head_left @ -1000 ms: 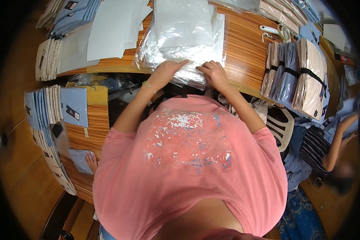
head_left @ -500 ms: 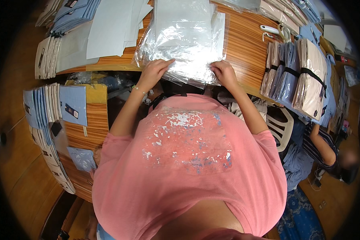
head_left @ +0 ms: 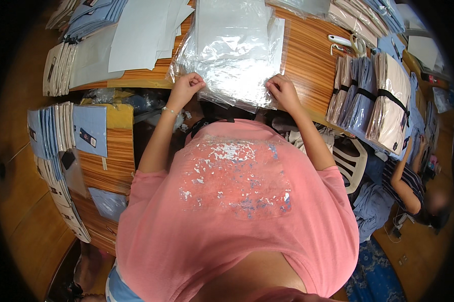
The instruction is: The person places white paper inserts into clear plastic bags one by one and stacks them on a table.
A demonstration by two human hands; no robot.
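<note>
A pile of clear plastic bags [head_left: 235, 78] lies at the front edge of the table, shiny with glare, with pale grey sheets [head_left: 232, 43] in its upper part. At the pile's left near corner is my left hand [head_left: 187, 89], its fingers curled and thumb pressed in on the bag edge. Opposite it, my right hand [head_left: 283, 92] pinches the right near edge of the bags between thumb and fingers. How many layers either hand grips cannot be made out.
White sheets [head_left: 139, 38] lie left of the bags. Strapped bundles of bagged shirts [head_left: 390, 98] stand at the right, near scissors [head_left: 358, 45]. Folded blue shirts [head_left: 91, 132] line a side table at left. A co-worker [head_left: 406, 186] is at far right, near a plastic chair [head_left: 351, 160].
My left hand has slid left off the bag surface, and its outstretched fingers have curled in at the corner. My right hand stays nearly where it was. The co-worker's arms have moved up.
</note>
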